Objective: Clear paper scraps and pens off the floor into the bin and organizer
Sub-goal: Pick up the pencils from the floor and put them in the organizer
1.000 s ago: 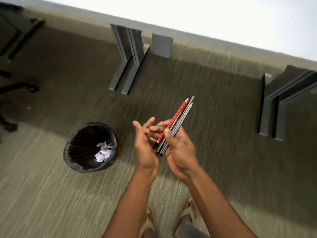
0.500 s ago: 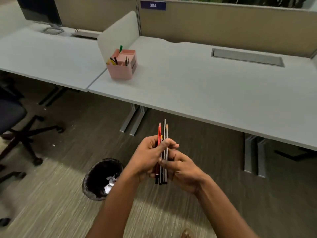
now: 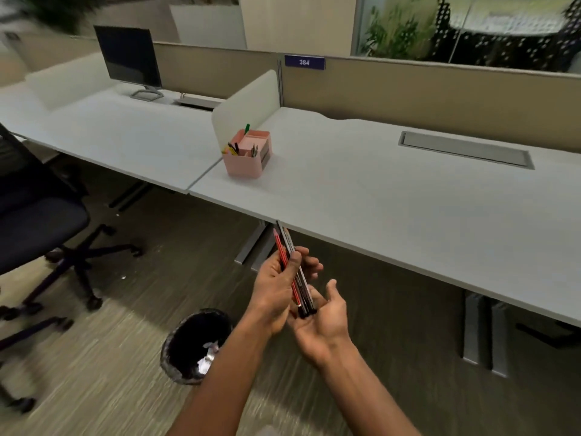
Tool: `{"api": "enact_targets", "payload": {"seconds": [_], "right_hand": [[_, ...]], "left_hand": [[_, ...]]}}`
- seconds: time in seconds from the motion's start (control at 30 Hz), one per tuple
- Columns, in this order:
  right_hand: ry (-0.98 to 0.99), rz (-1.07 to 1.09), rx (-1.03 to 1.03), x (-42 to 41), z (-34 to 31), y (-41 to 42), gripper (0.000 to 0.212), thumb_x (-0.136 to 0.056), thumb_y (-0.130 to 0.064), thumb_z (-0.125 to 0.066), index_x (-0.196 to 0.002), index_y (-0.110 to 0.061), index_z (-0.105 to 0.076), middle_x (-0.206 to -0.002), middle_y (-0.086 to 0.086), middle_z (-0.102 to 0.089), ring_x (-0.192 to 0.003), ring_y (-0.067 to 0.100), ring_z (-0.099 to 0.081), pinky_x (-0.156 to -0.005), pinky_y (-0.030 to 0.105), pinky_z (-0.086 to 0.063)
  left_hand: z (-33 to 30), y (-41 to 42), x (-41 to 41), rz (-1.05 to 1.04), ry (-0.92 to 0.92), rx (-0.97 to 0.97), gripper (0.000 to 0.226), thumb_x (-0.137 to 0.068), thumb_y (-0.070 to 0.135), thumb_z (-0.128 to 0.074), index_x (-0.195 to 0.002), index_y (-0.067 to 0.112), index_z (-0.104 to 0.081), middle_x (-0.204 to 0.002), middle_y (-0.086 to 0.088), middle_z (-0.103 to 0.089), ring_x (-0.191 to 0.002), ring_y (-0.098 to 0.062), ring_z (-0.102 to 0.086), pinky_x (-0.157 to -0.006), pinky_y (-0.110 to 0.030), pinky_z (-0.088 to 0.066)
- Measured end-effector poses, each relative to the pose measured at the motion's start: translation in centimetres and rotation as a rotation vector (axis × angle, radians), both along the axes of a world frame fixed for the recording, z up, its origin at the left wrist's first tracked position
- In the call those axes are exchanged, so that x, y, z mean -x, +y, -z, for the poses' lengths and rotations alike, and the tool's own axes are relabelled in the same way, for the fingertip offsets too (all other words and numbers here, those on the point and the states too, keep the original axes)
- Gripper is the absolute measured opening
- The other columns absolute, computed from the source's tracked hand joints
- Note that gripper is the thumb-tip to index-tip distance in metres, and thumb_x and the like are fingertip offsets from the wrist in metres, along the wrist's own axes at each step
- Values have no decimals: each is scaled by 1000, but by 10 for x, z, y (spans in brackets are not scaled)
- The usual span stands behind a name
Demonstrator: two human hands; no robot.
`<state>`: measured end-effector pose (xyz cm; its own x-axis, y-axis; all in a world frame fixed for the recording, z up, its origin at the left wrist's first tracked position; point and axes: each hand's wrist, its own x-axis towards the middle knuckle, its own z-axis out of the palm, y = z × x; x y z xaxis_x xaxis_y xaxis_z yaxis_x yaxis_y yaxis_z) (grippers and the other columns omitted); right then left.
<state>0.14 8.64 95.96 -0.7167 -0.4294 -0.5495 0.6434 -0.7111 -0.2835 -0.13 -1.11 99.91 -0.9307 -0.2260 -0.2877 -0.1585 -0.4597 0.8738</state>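
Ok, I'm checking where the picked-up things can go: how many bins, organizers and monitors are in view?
Bin: 1
Pink organizer: 1
Monitor: 1
Total: 3

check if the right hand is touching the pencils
Touching. In the head view the lower ends of the pencils rest on the open palm of the right hand, while the left hand grips them.

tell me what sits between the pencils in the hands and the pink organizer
In the head view, only bare grey desk top lies between the bundle of pencils, gripped by the left hand, and the pink organizer; nothing stands there.
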Motion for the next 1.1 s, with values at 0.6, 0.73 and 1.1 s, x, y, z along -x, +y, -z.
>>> {"api": "enact_targets", "payload": {"seconds": [0.6,0.73,1.1], "right_hand": [[108,26,-202,181,5,-122,60,-102,-52,-38,-129,-3,-60,-122,25,-70,-111,35,-70,-104,48,-50],[118,22,-242,224,9,-142,60,-101,-54,-39,-127,-5,-63,-118,23,-72,-111,35,-70,-103,48,-50],[717,-420,-1188,350,51,-154,42,-98,-51,-53,-133,-29,-58,-138,-4,-61,-122,12,-58,-105,34,-47]], "left_hand": [[11,-147,190,93,-24,-48,24,-107,20,-50,-123,7,-63,-104,-12,-79,-109,-31,-77,-91,-43,-62],[0,-189,245,69,6,42,23,-108,19,-47,-121,8,-63,-103,-11,-79,-108,-28,-77,-87,-37,-63],[14,-261,363,-147,-62,322,26,-108,20,-51,-128,11,-65,-122,-9,-72,-105,-20,-75,-96,-39,-61]]}}
